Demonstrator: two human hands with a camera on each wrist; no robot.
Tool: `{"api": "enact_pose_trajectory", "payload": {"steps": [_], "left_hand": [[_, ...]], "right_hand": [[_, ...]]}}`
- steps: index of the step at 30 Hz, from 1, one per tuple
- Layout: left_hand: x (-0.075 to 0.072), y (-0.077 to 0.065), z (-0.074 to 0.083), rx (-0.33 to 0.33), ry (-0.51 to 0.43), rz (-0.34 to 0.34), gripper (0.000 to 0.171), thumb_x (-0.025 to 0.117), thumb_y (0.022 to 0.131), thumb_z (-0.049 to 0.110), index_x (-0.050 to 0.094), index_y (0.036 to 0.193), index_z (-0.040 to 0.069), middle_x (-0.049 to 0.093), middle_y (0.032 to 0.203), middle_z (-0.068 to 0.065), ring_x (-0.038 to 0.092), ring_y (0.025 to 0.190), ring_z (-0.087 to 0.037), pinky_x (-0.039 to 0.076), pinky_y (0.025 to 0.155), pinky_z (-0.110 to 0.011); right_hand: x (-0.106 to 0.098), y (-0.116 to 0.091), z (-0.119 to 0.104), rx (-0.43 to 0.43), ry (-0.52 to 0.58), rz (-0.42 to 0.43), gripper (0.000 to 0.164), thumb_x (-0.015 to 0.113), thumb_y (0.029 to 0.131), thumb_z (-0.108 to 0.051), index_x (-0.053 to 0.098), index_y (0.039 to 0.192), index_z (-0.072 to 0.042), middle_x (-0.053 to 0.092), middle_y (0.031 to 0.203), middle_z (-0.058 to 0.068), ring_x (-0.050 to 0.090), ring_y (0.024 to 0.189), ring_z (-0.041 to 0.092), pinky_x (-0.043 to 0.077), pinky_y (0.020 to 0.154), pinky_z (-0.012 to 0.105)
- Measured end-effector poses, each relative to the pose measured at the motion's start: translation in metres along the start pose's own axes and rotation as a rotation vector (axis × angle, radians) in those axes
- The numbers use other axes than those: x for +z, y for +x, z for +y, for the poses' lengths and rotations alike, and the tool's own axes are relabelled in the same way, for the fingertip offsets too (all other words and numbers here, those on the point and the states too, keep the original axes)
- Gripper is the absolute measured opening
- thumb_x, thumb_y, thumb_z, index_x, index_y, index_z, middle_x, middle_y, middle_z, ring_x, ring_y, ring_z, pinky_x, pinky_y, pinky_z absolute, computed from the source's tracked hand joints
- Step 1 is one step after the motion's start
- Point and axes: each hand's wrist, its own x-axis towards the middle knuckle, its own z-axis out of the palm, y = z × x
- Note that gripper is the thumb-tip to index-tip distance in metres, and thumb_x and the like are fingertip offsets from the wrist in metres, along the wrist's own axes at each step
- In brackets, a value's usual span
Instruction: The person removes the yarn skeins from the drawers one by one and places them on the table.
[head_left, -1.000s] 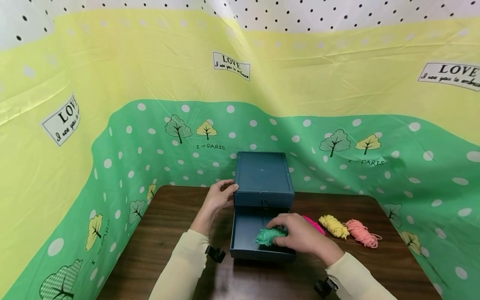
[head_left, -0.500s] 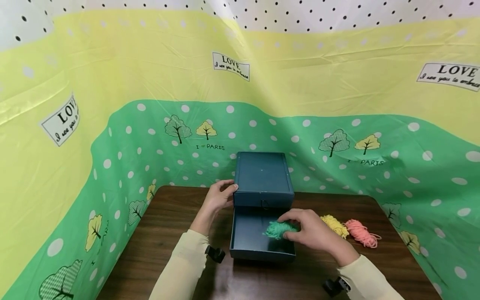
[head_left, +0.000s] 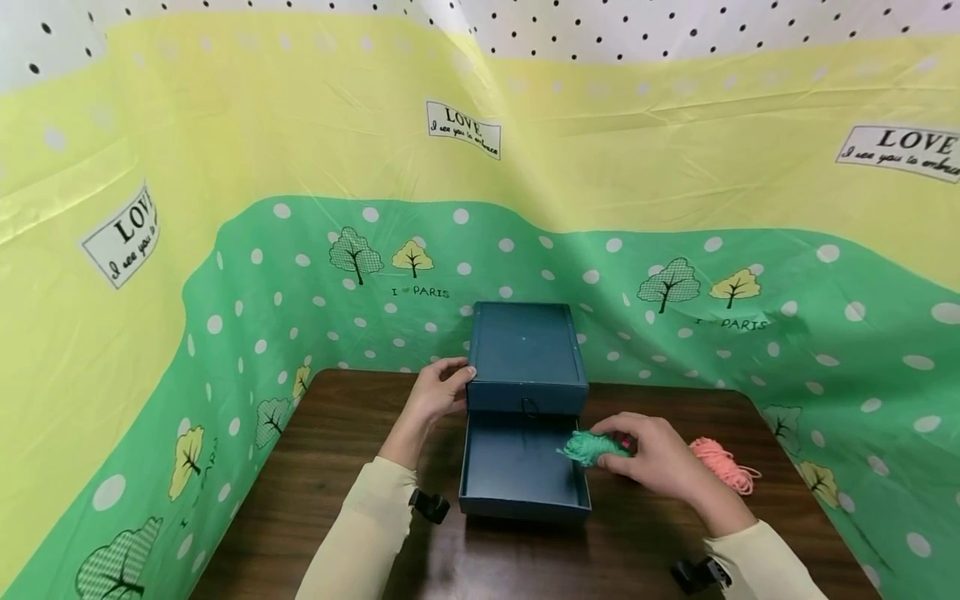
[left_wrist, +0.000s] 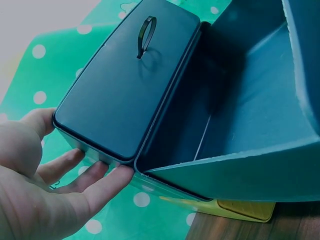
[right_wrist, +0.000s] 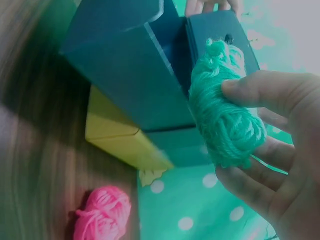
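My left hand [head_left: 437, 392] rests on the left side of the dark blue drawer box [head_left: 528, 346], thumb at its upper front corner. In the left wrist view, my fingertips [left_wrist: 120, 172] press lightly along the box's side. The lower drawer [head_left: 522, 502] is pulled out, with nothing seen lying in it; the upper drawer front [left_wrist: 115, 95], with its small loop pull [left_wrist: 146, 37], is closed. My right hand [head_left: 660, 458] pinches a skein of green yarn [right_wrist: 220, 110] between thumb and fingers, over the drawer's right edge.
A pink yarn skein [right_wrist: 104, 215] lies on the wooden table right of the box, mostly behind my right hand in the head view. Farther right is a salmon skein [head_left: 723, 465]. A yellow part [right_wrist: 112, 127] shows beneath the drawer. A patterned curtain [head_left: 360, 317] stands behind the table.
My right hand has lifted the green yarn from inside the drawer and carried it right, to the drawer's edge. It now covers the yellow skein. My left hand has stayed put.
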Motion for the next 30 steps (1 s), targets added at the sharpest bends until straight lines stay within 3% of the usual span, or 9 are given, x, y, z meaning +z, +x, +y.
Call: {"api": "enact_pose_trajectory", "payload": {"steps": [8,14,23,30], "left_hand": [[0.001,0.000,0.002,-0.002,-0.002,0.003,0.052,0.068,0.101,0.030,0.055,0.147,0.010,0.057,0.139,-0.018,0.063,0.125,-0.033,0.054,0.101,-0.052],[0.001,-0.001,0.001,0.000,0.006,0.008,0.052,0.068,0.101,0.031,0.055,0.147,0.010,0.057,0.138,-0.018,0.063,0.124,-0.033,0.055,0.100,-0.051],[0.001,-0.001,-0.001,0.008,0.010,0.007,0.051,0.067,0.101,0.030,0.055,0.147,0.009,0.057,0.139,-0.019,0.064,0.122,-0.034,0.054,0.102,-0.053],[0.002,-0.001,-0.002,0.008,0.008,0.004,0.051,0.067,0.102,0.030,0.055,0.147,0.009,0.058,0.138,-0.019,0.065,0.121,-0.034,0.054,0.101,-0.053]], "right_hand": [[0.004,-0.011,0.021,0.083,-0.005,0.014,0.031,0.086,0.084,-0.018,0.076,0.112,-0.026,0.072,0.108,-0.003,0.061,0.083,0.006,0.051,0.066,0.025],[0.009,-0.018,0.032,0.143,-0.019,-0.020,0.028,0.084,0.084,-0.021,0.076,0.110,-0.026,0.073,0.109,-0.002,0.063,0.091,0.015,0.053,0.073,0.031],[0.025,-0.030,0.052,0.146,0.016,-0.002,0.029,0.088,0.080,-0.019,0.077,0.106,-0.023,0.074,0.104,-0.003,0.062,0.088,0.012,0.051,0.070,0.027],[0.037,-0.035,0.067,0.195,0.027,-0.052,0.028,0.087,0.080,-0.017,0.076,0.106,-0.021,0.073,0.104,-0.002,0.059,0.084,0.010,0.049,0.066,0.024]]}}
